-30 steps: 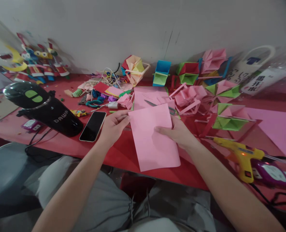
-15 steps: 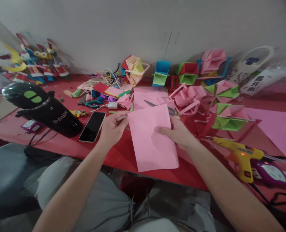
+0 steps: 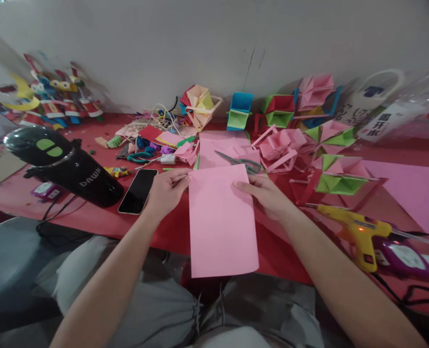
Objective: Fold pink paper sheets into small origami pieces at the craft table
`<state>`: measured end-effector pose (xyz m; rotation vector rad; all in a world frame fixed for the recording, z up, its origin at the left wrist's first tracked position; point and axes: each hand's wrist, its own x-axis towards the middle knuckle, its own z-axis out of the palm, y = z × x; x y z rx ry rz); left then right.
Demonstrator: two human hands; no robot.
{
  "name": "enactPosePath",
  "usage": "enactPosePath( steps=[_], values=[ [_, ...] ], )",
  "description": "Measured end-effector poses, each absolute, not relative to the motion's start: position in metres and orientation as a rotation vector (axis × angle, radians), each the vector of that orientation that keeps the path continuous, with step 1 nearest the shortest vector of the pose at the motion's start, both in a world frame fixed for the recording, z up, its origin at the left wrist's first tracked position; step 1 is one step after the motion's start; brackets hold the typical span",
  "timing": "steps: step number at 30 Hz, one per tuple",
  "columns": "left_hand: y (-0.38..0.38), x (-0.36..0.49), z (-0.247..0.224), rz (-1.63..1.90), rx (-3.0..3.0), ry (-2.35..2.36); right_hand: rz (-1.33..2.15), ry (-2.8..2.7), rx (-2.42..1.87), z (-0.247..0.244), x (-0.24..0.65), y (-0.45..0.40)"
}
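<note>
A pink sheet of paper (image 3: pixel 222 224) hangs between my hands over the front edge of the red table. Its upper left corner is pinched by my left hand (image 3: pixel 167 192). On the upper right, my right hand (image 3: pixel 267 195) grips the edge, thumb on top and the other fingers partly hidden behind. Just beyond the sheet, grey scissors (image 3: pixel 249 166) lie on more pink paper (image 3: pixel 221 142), their blades pointing left. To the left of my left hand is a black phone (image 3: pixel 138 191), flat on the table.
A black DAWN bottle (image 3: pixel 91 176) leans at the left. Folded paper models (image 3: pixel 279 142), craft scraps (image 3: pixel 145 145) and small figures (image 3: pixel 65 99) line the back. At the right are a yellow glue gun (image 3: pixel 361 232), a purple power strip (image 3: pixel 405 258) and cables.
The pink sheet has turned more upright, and its lower edge has moved left and nearer to me. My right hand has shifted slightly left, uncovering more of the scissors' handles.
</note>
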<state>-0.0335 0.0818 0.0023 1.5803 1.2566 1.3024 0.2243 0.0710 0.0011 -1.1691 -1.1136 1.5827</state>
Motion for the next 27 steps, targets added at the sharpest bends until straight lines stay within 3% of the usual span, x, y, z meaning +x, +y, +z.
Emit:
enactPosePath(
  steps=[27],
  values=[
    [0.077,-0.022,-0.005,1.234,1.412,1.189,1.150,-1.212,-1.176,-0.024,0.236,0.091]
  ],
)
